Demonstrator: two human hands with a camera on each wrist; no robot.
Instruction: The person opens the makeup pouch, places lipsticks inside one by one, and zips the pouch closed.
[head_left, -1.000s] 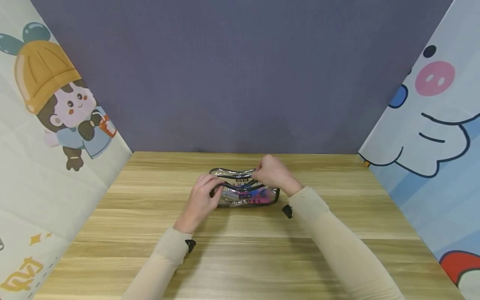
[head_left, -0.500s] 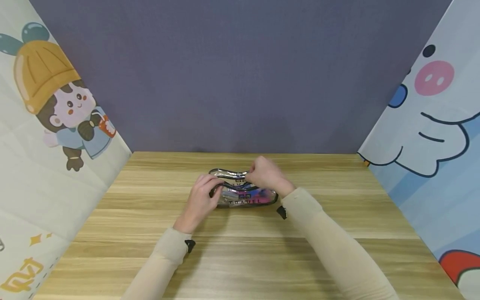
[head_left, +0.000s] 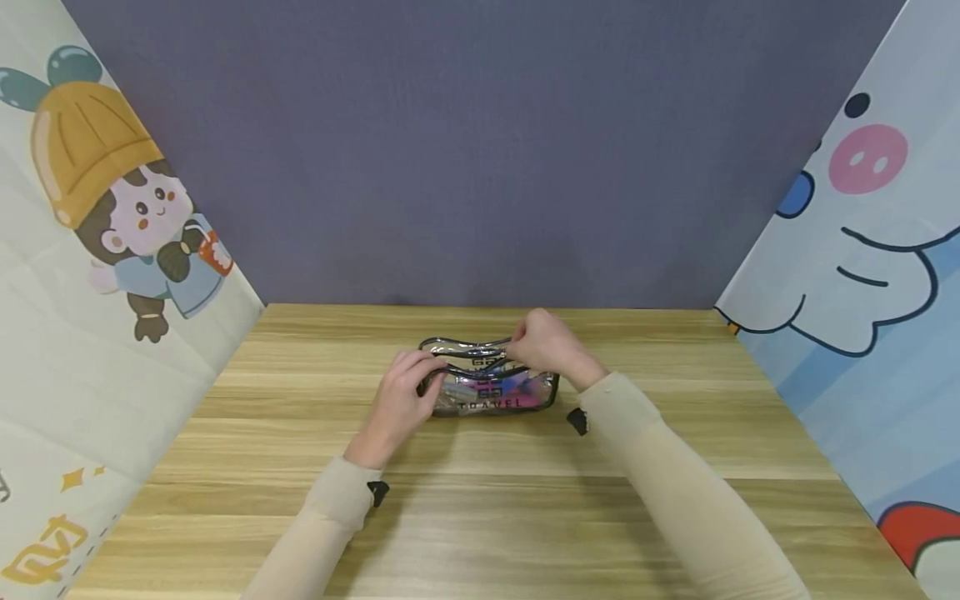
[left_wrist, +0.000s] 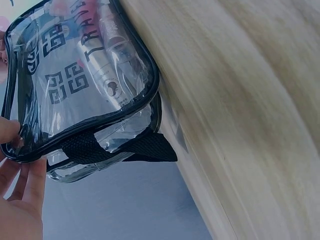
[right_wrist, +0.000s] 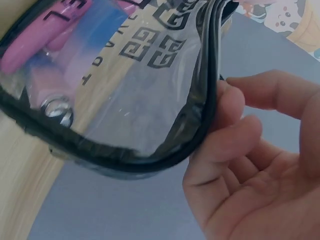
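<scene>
A clear plastic travel bag (head_left: 487, 402) with black piping and dark lettering sits near the table's back edge. Its top rim appears as two wavy dark lines with a gap between them. My left hand (head_left: 401, 398) pinches the top left corner; in the left wrist view the thumb is on one side of the rim and the fingers are below it. My right hand (head_left: 549, 343) pinches the top rim toward the right, with thumb and forefinger at the edge (right_wrist: 212, 75) in the right wrist view. Whether a zip pull lies between them is hidden.
Inside the bag are a pink item (right_wrist: 42, 37), a blue-and-pink item (right_wrist: 92, 35) and a silvery tube (left_wrist: 102, 72). A black strap loop (left_wrist: 150, 148) sticks out of its left end. Behind the wooden table (head_left: 480, 517) rises a grey wall (head_left: 480, 150); printed cloths flank both sides.
My right hand slid left along the bag's rim, then came back right to about where it was a second ago. My left hand has stayed at the left corner.
</scene>
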